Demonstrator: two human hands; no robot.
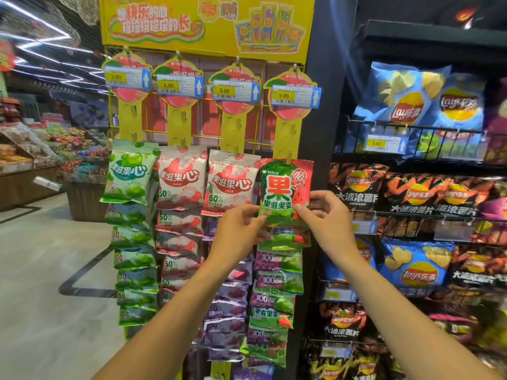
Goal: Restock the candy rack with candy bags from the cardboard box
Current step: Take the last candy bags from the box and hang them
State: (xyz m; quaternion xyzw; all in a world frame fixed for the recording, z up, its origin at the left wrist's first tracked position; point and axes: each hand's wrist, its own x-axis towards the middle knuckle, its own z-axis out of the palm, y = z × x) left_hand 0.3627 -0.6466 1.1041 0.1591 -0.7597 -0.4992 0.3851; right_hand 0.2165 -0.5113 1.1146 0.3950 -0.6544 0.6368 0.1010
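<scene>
A yellow candy rack (233, 127) carries four hanging strips of candy bags. On the rightmost strip a green and red watermelon candy bag (284, 187) hangs from a clip at its top edge. My left hand (238, 231) pinches its lower left corner. My right hand (326, 218) pinches its lower right corner. More bags hang below it on the same strip. The other strips hold green bags (129, 174) and two columns of white and red bags (181, 179). The cardboard box is out of view.
Black wire shelves with blue Lay's chip bags (406, 105) and dark chip bags (411, 193) stand right of the rack. Price tags (295, 96) hang along the rack's top. Left is an open shop aisle (41, 256) with loose-candy bins (33, 152) beyond.
</scene>
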